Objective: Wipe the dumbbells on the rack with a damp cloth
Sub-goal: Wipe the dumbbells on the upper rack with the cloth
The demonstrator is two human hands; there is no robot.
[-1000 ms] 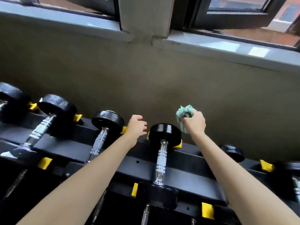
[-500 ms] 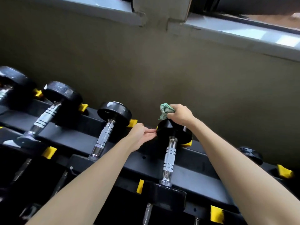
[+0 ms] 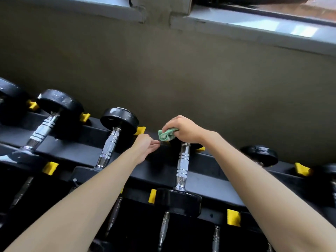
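While the rack is carrying its top row along the wall, every position is being logged against the centre dumbbell, the one under the cloth.

- Far left of it: a black dumbbell head is showing at the frame edge, partly cut off.
- Next toward it: a large dumbbell is lying across the rack with its chrome handle slanting. Its far head is catching glints of light.
- Immediate left neighbour: a medium dumbbell is lying the same way, with a yellow pad showing beside its far head.
- Just left of the centre dumbbell's far head: the left hand is reaching in with fingers straight and loose, holding nothing. Its fingertips are lying at the head's left edge; contact cannot be told.
- On the upper left of that far head: the green cloth is sitting bunched, sticking out from under the fingers that hold it.
- On top of the far head: the right hand is gripping the cloth with fingers curled round it and bearing down on the head, hiding most of it.
- The centre dumbbell's handle is running toward the camera, and its near head is resting on the front rail.
- Right of it: a small dumbbell head is sitting on the back rail.
- Farther right: another dumbbell is being cut by the frame edge.
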